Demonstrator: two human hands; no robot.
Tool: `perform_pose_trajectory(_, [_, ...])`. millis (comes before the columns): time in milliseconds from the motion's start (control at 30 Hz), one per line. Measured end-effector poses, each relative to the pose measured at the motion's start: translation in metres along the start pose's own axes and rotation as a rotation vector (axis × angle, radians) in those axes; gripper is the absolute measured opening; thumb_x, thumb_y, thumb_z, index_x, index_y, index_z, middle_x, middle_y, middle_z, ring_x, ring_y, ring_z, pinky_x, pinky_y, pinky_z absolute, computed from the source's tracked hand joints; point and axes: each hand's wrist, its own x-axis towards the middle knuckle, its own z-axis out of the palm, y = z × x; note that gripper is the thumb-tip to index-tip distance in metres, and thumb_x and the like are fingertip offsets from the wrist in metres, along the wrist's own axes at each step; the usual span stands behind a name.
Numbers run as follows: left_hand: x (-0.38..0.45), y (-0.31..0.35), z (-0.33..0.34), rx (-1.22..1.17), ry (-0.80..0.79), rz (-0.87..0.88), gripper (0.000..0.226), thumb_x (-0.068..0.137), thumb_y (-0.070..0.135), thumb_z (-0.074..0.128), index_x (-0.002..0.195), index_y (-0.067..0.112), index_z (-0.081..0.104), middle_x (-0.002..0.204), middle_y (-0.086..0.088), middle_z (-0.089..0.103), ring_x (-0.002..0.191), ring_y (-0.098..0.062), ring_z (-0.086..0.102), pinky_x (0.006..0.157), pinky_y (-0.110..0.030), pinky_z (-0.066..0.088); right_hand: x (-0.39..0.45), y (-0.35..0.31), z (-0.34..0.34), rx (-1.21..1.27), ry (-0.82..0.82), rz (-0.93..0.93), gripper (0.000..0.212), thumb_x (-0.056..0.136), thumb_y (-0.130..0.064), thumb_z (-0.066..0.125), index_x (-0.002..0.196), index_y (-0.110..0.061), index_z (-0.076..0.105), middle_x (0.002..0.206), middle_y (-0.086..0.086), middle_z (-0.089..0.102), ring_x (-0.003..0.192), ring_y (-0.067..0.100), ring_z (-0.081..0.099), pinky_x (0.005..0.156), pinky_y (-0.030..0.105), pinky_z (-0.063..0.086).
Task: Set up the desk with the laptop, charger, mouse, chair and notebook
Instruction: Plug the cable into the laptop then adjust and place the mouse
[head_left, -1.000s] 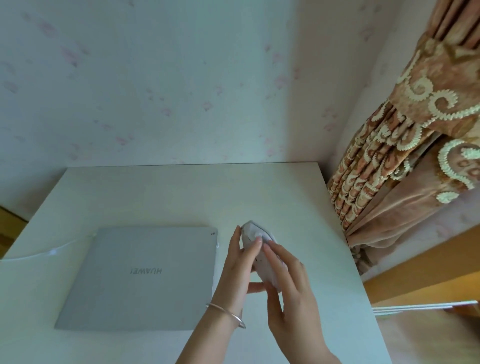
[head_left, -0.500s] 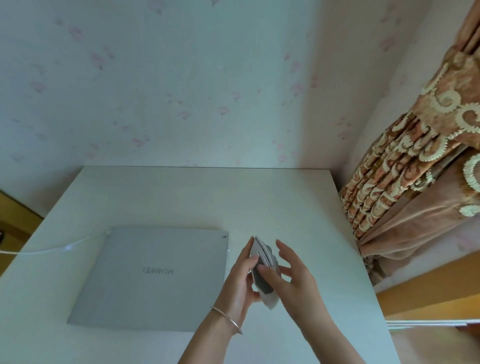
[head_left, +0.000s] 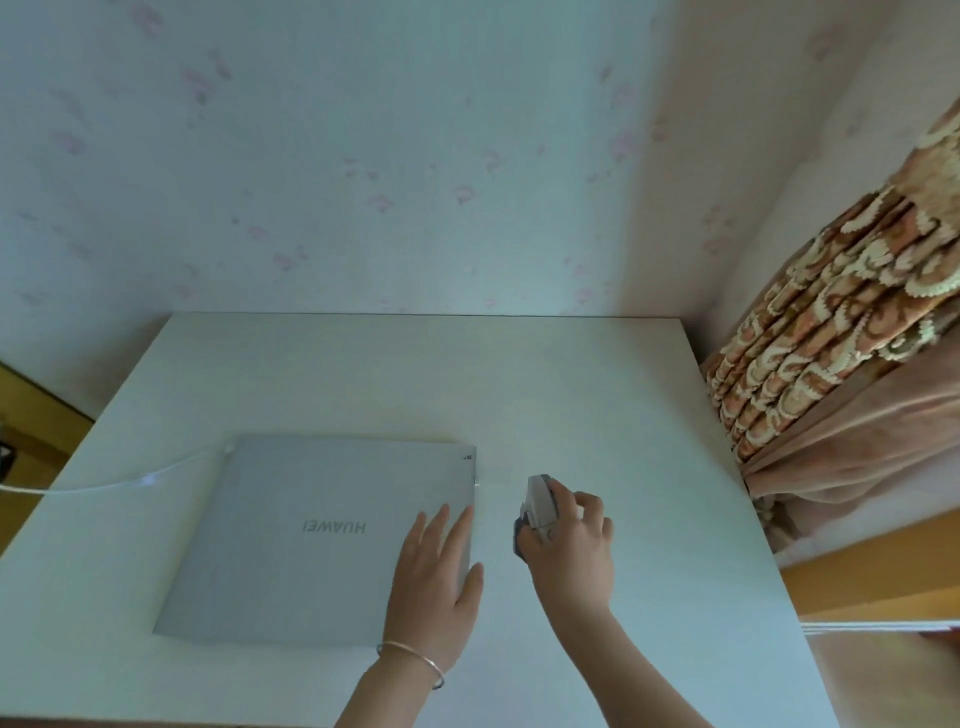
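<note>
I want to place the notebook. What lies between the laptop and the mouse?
Head view: only a narrow strip of bare desk separates the laptop from the mouse, held by the right hand.

On the white desk (head_left: 363, 374) a closed silver laptop (head_left: 322, 535) lies with a white cable (head_left: 119, 480) at its left edge, the left hand (head_left: 436, 582) flat on its right corner, the right hand (head_left: 569, 545) gripping a grey mouse (head_left: 535, 506) beside it

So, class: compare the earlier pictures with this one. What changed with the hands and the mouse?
The left hand let go of the mouse and moved onto the laptop lid. The right hand alone now grips the mouse, lower, by the desk. Laptop and cable stayed put.
</note>
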Motion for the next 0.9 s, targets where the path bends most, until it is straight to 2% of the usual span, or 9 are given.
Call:
perform_pose_trajectory(67, [-0.004,-0.02,0.004,0.271,-0.058,0.041,0.06,0.088,0.044,0.028,0.147,0.029,0.026,0.156,-0.004,0.025,0.144,-0.031,0.018,0.114,-0.045,0.022,-0.002,0.003,0.018,-0.1,-0.006,0.031,0.052,0.081,-0.031,0.059,0.13,-0.034,0.041,0.13,-0.001,0.038,0.11,0.024,0.037,0.06,0.028,0.04])
perform_pose_trajectory(133, [-0.004,-0.037,0.009,0.401,-0.105,0.025,0.063,0.082,0.046,0.032,0.141,0.024,0.037,0.148,-0.009,0.041,0.136,-0.037,0.033,0.102,-0.051,0.039,-0.004,0.007,0.033,-0.209,-0.019,0.049,0.052,0.082,-0.032,0.057,0.131,-0.034,0.038,0.133,-0.001,0.035,0.113,0.025,0.037,0.061,0.03,0.044])
perform_pose_trajectory(167, [-0.004,-0.043,0.012,0.439,-0.099,0.015,0.063,0.082,0.047,0.033,0.139,0.023,0.04,0.146,-0.011,0.044,0.135,-0.037,0.032,0.098,-0.052,0.042,-0.006,0.008,0.039,-0.253,-0.026,0.057,0.052,0.083,-0.033,0.055,0.132,-0.033,0.037,0.135,0.0,0.033,0.113,0.025,0.036,0.061,0.03,0.047])
perform_pose_trajectory(267, [-0.001,-0.054,0.016,0.489,-0.086,0.03,0.064,0.082,0.048,0.034,0.139,0.021,0.041,0.147,-0.015,0.041,0.136,-0.038,0.024,0.101,-0.054,0.041,-0.013,0.011,0.052,-0.333,-0.029,0.085,0.052,0.085,-0.034,0.053,0.133,-0.031,0.034,0.137,0.001,0.029,0.113,0.027,0.036,0.061,0.03,0.048])
perform_pose_trajectory(367, [0.003,-0.056,0.021,0.476,-0.108,0.06,0.064,0.084,0.048,0.034,0.14,0.02,0.038,0.149,-0.017,0.037,0.137,-0.039,0.021,0.106,-0.055,0.028,-0.019,0.015,0.061,-0.396,-0.019,0.102,0.055,0.085,-0.031,0.053,0.136,-0.03,0.032,0.144,0.003,0.023,0.113,0.03,0.035,0.061,0.03,0.047])
perform_pose_trajectory(567, [0.004,-0.057,0.026,0.442,-0.14,0.073,0.064,0.082,0.047,0.035,0.139,0.018,0.038,0.146,-0.019,0.041,0.135,-0.04,0.025,0.097,-0.059,0.043,-0.023,0.026,0.072,-0.457,-0.01,0.127,0.059,0.087,-0.029,0.052,0.139,-0.035,0.026,0.153,0.008,0.01,0.114,0.033,0.033,0.061,0.03,0.046])
perform_pose_trajectory(700, [0.003,-0.061,0.027,0.441,-0.157,0.072,0.065,0.082,0.048,0.035,0.139,0.017,0.037,0.146,-0.02,0.041,0.135,-0.04,0.026,0.097,-0.059,0.041,-0.024,0.032,0.077,-0.475,0.013,0.099,0.059,0.085,-0.028,0.053,0.139,-0.034,0.029,0.15,0.008,0.021,0.111,0.032,0.037,0.055,0.029,0.039])
perform_pose_trajectory(800, [0.003,-0.063,0.026,0.443,-0.165,0.071,0.065,0.082,0.048,0.035,0.138,0.017,0.038,0.144,-0.02,0.043,0.133,-0.042,0.037,0.096,-0.059,0.044,-0.025,0.034,0.078,-0.445,-0.002,0.086,0.06,0.075,-0.026,0.068,0.132,-0.027,0.048,0.133,0.01,0.047,0.097,0.035,0.047,0.048,0.029,0.039])
perform_pose_trajectory(900, [0.001,-0.061,0.022,0.441,-0.173,0.056,0.064,0.081,0.049,0.035,0.137,0.016,0.04,0.142,-0.021,0.046,0.128,-0.044,0.044,0.093,-0.059,0.045,-0.025,0.038,0.082,-0.466,0.023,0.046,0.062,0.065,-0.025,0.077,0.124,-0.021,0.058,0.118,0.012,0.057,0.09,0.036,0.053,0.045,0.03,0.044])
